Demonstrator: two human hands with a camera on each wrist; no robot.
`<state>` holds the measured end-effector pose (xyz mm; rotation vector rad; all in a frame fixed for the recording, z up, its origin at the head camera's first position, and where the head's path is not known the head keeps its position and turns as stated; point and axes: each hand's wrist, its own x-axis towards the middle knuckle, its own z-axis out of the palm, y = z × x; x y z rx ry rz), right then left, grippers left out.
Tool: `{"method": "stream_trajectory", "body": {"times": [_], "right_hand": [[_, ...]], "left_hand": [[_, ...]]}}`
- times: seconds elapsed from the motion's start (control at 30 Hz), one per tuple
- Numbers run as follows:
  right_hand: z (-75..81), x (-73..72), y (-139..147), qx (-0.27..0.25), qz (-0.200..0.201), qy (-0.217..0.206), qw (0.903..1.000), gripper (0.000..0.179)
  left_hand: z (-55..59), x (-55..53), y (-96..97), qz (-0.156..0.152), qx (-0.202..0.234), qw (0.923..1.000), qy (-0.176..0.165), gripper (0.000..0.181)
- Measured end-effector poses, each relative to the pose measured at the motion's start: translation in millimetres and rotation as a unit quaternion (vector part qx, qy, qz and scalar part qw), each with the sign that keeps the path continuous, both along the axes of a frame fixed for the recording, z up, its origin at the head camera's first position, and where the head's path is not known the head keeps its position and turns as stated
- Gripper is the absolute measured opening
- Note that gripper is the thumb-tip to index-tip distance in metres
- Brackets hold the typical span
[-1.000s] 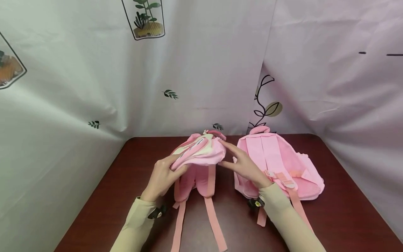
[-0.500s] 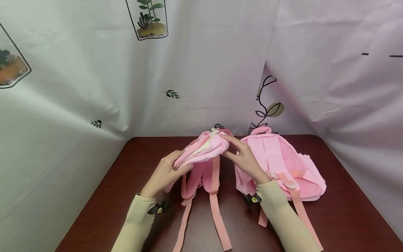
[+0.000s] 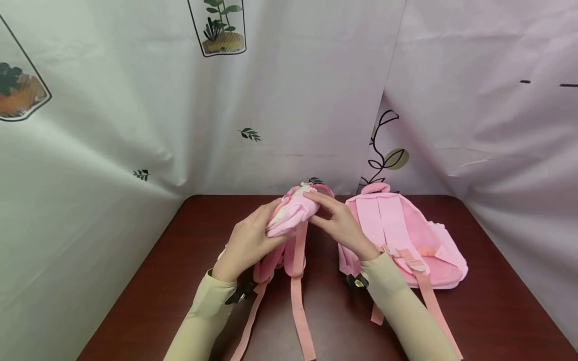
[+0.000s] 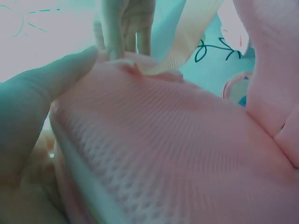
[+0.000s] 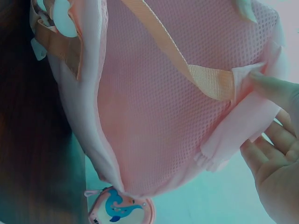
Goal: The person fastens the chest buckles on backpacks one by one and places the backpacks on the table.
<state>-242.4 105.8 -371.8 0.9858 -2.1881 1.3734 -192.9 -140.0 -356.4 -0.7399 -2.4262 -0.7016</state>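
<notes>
Between both hands, a small pink backpack (image 3: 293,213) is held tilted, its bottom end toward me and its shoulder straps (image 3: 298,301) hanging down to the table. My left hand (image 3: 249,240) grips the bag's bottom left, with the thumb (image 4: 56,77) lying along the mesh back panel (image 4: 163,135) in the left wrist view. At the opposite corner my right hand (image 3: 338,223) pinches the fabric; in the right wrist view its thumb (image 5: 271,86) presses beside the sewn end of an orange strap (image 5: 215,84). The bag's far side is mostly hidden.
A second pink backpack (image 3: 397,230) lies on the right of the dark red table (image 3: 347,326), its back panel up and straps trailing forward. Behind stands a white patterned curtain (image 3: 307,100). A round whale-print piece (image 5: 121,207) shows below the bag in the right wrist view.
My left hand has moved right and forward along the bag, closer to the right hand. The bag has turned so that its bottom faces me more. The second backpack stays put.
</notes>
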Motion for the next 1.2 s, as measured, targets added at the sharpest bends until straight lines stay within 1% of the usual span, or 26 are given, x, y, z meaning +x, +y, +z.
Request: {"method": "stream_trajectory", "body": {"times": [0.1, 0.23, 0.37, 0.47, 0.57, 0.7, 0.8, 0.9, 1.03, 1.2], "right_hand": [[3.0, -2.0, -3.6, 0.003, 0.001, 0.001, 1.0, 0.052], [3.7, -6.4, -7.1, 0.01, 0.006, 0.0, 0.9999, 0.055], [2.0, -10.9, -11.2, 0.009, 0.004, -0.011, 0.9999, 0.061], [0.3, -13.1, -14.7, -0.007, 0.0, -0.033, 0.9994, 0.066], [-0.3, -14.7, -16.9, -0.019, -0.016, -0.051, 0.9984, 0.07], [1.6, -16.1, -17.0, -0.018, -0.046, -0.069, 0.9964, 0.07], [4.2, -16.5, -17.3, -0.02, -0.061, -0.079, 0.9948, 0.07], [5.7, -16.6, -18.0, -0.025, -0.075, -0.088, 0.993, 0.071], [5.0, -19.2, -17.7, -0.027, -0.086, -0.082, 0.9925, 0.065], [7.2, -23.2, -17.4, -0.03, -0.084, -0.057, 0.9944, 0.058]], "left_hand": [[-0.3, -0.9, 1.5, 0.011, 0.022, 0.9995, 0.019, 0.069], [-3.1, -1.8, 1.0, 0.019, 0.07, 0.9967, 0.037, 0.06], [-6.5, -3.6, -1.2, 0.025, 0.12, 0.9912, 0.049, 0.056], [-7.9, -3.3, -2.7, 0.033, 0.155, 0.986, 0.054, 0.054], [-8.4, -1.5, -3.8, 0.038, 0.195, 0.9793, 0.041, 0.049], [-7.4, -0.6, -6.2, 0.039, 0.243, 0.9686, 0.036, 0.043], [-6.0, -0.2, -7.7, 0.04, 0.26, 0.9637, 0.044, 0.04], [-5.2, 1.4, -8.9, 0.037, 0.28, 0.9588, 0.033, 0.037], [-3.7, 4.6, -10.6, 0.03, 0.309, 0.9506, 0.011, 0.034], [-2.3, 6.8, -14.0, 0.035, 0.336, 0.9413, -0.01, 0.03]]}}
